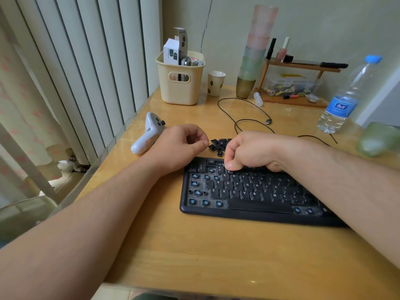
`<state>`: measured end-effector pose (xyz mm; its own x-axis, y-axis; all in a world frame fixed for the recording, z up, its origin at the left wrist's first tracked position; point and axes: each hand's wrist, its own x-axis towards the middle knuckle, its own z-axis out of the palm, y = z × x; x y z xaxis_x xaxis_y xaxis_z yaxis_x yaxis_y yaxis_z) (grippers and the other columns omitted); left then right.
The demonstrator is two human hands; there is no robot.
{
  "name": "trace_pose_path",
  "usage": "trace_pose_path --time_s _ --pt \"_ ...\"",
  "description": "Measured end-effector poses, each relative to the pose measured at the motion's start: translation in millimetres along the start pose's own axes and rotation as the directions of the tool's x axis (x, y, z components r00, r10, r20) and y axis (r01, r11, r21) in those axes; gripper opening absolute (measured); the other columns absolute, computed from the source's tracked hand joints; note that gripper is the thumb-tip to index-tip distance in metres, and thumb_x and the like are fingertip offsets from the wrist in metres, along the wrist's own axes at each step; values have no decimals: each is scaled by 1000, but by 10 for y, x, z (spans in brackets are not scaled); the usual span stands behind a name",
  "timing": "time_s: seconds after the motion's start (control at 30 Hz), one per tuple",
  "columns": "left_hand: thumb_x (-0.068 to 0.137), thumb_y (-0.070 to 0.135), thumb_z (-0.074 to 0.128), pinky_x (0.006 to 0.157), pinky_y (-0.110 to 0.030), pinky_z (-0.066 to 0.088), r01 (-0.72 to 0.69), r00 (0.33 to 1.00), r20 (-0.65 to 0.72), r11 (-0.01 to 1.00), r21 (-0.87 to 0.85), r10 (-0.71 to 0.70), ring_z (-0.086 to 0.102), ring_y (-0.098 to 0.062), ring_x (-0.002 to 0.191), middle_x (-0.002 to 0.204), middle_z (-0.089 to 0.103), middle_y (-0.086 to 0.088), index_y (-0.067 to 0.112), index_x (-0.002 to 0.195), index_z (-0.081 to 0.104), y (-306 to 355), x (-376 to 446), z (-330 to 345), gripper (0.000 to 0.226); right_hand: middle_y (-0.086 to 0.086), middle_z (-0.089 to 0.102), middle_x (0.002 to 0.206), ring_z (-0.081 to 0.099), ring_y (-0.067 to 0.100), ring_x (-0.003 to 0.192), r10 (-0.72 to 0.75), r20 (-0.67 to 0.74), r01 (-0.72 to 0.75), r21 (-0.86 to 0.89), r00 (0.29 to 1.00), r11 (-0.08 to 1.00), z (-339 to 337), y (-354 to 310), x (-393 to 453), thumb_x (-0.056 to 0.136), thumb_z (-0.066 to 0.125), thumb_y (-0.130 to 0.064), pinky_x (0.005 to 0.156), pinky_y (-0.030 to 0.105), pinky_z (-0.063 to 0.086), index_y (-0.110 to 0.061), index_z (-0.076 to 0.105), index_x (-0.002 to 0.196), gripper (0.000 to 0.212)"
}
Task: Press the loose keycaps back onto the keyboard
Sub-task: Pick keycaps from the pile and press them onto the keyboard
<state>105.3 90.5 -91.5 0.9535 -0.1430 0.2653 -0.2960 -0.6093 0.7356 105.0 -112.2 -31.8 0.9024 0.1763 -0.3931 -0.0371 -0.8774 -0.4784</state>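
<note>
A black keyboard point(249, 191) lies on the wooden table point(173, 245). Several sockets on its left side and bottom row are bare and show blue stems point(198, 192). A small pile of loose black keycaps point(218, 145) sits just behind the keyboard's top left corner. My left hand point(184, 144) rests beside that pile with fingers curled and the thumb tip next to the caps; no keycap shows in it. My right hand point(249, 152) is a fist over the number row, its thumb tip down on a key near the 4.
A white controller point(149, 133) lies left of my left hand. Behind stand a cream basket point(180, 83), a paper cup point(215, 83), stacked cups point(255, 55), a small shelf point(298, 87) and a water bottle point(344, 98). A black cable point(244, 111) loops behind the keycaps.
</note>
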Motion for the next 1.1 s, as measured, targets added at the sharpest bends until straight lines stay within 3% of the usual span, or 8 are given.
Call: trace_pose_path --time_s 0.2,0.33,0.4,0.5,0.73,0.87,0.97,1.1 --pt "96 38 69 79 -24 51 -5 1000 12 1000 15 4 63 -9 84 88 72 6 31 93 73 -5 12 15 8 2 68 110 61 25 112 26 -18 -26 -4 1000 1000 31 27 15 92 76 -18 107 50 47 -21 76 81 11" --pt "96 37 69 76 -18 49 -6 1000 15 1000 15 5 63 -8 85 88 72 7 31 93 73 -4 14 24 7 2 67 107 60 23 107 5 -32 -6 -28 999 1000 45 33 25 92 76 -22 92 41 50 -21 72 84 10" --pt "96 37 70 77 -20 50 -8 1000 17 1000 15 8 63 -8 85 88 72 7 31 93 73 -5 17 27 7 3 67 106 60 25 106 2 -27 -3 -48 1000 999 44 25 38 92 77 -21 95 43 50 -20 69 82 13" --pt "96 37 70 78 -23 51 -10 1000 21 1000 12 10 64 -8 84 87 72 7 32 93 73 -5 17 23 7 2 66 105 59 23 102 -6 -18 4 -88 1000 996 49 14 54 92 77 -19 87 39 50 -20 66 82 15" --pt "96 37 70 74 -19 48 -8 1000 20 1000 7 8 62 -6 82 86 71 6 32 92 73 -9 24 23 7 4 71 106 61 21 96 -53 -38 54 24 998 998 -97 71 60 87 82 -21 97 47 53 -23 74 75 14" --pt "96 38 70 69 -10 44 -12 1000 27 1000 25 11 62 -5 82 86 71 8 32 92 73 6 28 25 8 0 72 95 63 19 93 -101 -64 100 -23 993 995 -95 130 36 80 89 -27 90 43 53 -21 75 77 15" --pt "96 39 70 71 -13 46 -11 999 37 999 32 9 62 -4 82 86 71 9 33 93 72 12 34 34 8 -3 67 83 61 18 81 -151 -75 142 -106 986 984 -89 158 32 81 88 -27 77 38 51 -21 73 80 16" --pt "97 39 69 76 -19 49 -14 999 37 1000 25 13 60 -3 79 85 71 8 32 93 72 -8 45 33 8 -6 67 83 58 11 74 -331 -268 296 -161 905 941 -281 177 97 91 78 -24 67 31 46 -31 75 87 8"
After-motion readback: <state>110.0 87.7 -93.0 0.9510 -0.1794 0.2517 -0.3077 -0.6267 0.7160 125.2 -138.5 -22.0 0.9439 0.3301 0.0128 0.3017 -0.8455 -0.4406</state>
